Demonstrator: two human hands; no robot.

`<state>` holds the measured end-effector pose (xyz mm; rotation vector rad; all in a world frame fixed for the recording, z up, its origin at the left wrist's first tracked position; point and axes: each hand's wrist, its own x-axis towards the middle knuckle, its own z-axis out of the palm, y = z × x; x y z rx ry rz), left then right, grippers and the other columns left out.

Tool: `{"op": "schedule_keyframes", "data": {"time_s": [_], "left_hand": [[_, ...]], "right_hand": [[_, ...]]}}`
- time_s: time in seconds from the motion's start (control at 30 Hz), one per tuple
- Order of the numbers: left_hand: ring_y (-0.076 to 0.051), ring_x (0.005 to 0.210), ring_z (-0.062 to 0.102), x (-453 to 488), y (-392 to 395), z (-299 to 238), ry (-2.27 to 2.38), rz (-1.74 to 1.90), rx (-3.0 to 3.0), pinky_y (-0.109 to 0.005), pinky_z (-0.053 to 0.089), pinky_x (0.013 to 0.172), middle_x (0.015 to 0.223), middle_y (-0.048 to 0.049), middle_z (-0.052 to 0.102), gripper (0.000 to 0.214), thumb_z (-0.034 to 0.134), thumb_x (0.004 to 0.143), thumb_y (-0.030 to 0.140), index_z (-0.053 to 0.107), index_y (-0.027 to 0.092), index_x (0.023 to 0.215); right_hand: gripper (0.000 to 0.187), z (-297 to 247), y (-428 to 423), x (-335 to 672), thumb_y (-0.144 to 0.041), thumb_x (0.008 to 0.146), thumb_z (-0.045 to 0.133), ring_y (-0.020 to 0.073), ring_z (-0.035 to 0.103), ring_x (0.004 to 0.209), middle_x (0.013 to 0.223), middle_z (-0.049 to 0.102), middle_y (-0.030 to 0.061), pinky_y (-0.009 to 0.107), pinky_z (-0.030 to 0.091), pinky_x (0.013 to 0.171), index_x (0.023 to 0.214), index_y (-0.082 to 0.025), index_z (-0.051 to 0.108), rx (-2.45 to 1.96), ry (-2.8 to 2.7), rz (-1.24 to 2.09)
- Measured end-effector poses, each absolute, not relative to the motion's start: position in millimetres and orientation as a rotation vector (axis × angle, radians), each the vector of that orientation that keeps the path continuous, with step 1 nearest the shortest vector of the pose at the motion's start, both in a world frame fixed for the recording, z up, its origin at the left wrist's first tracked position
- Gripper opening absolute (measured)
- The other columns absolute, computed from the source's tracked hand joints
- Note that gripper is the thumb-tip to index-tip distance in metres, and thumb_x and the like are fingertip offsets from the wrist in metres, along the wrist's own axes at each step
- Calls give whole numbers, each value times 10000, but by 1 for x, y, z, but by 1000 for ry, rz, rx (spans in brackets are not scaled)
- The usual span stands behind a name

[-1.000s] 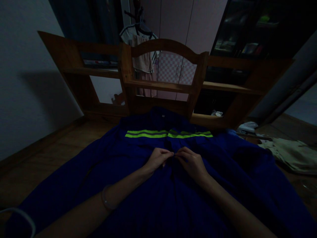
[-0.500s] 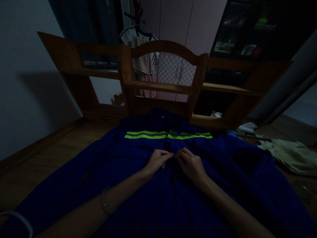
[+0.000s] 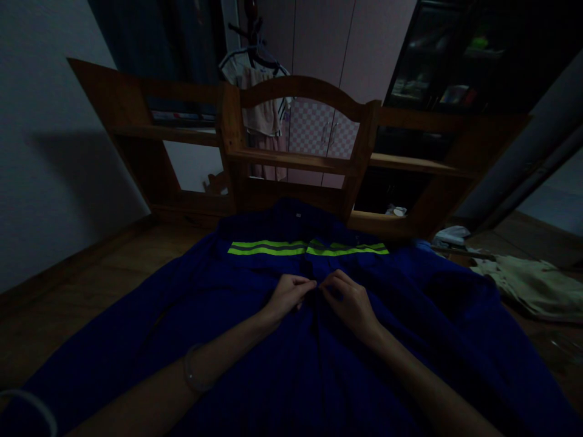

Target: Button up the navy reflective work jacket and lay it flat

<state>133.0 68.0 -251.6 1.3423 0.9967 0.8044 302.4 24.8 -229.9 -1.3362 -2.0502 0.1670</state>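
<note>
A dark blue work jacket [image 3: 204,297] with lime reflective bands across the chest lies spread out, its collar at the far side. Just below the bands, at the front opening, my left hand [image 3: 288,297] pinches the cloth edge between thumb and forefinger. Close by on the right, my right hand [image 3: 348,300] is closed in a pinch on the same front edge. The fingertips of both hands almost meet. Whatever small fastening may lie between them is too dark to make out.
Beyond the collar stands a wooden headboard [image 3: 291,159] with open shelves. Clothes [image 3: 262,103] hang on a rack behind it, beside a pale wardrobe [image 3: 319,48]. Folded pale cloth [image 3: 532,285] lies at the right. A wall [image 3: 54,164] rises on the left.
Both hands keep their pinch at the jacket's front opening, with only a very slight shift. The view has moved a little.
</note>
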Motion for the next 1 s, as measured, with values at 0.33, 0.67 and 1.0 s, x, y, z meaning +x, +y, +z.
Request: {"op": "schedule_keyframes", "data": {"time_s": [0.33, 0.67, 1.0], "left_hand": [[-58, 345, 356, 134, 66, -248, 1014, 816, 1364, -188, 232, 377, 415, 52, 409, 379, 561, 754, 478, 632, 106, 776], [-47, 337, 350, 135, 66, -248, 1034, 837, 1365, -178, 227, 348, 457, 50, 435, 319, 578, 750, 425, 628, 111, 768], [-54, 339, 351, 136, 64, -244, 1032, 837, 1375, -185, 223, 355, 433, 51, 422, 351, 571, 745, 456, 625, 109, 755]], "right_hand": [[106, -225, 24, 299, -209, 896, 456, 149, 558, 729, 895, 582, 37, 259, 445, 694, 877, -219, 559, -1306, -1985, 247], [90, -225, 25, 301, -216, 902, 439, 162, 535, 781, 884, 554, 39, 275, 424, 719, 889, -211, 528, -1260, -1994, 338], [152, -228, 30, 307, -324, 912, 440, 132, 523, 718, 844, 549, 22, 228, 412, 622, 917, -198, 525, -1241, -1860, 689]]}}
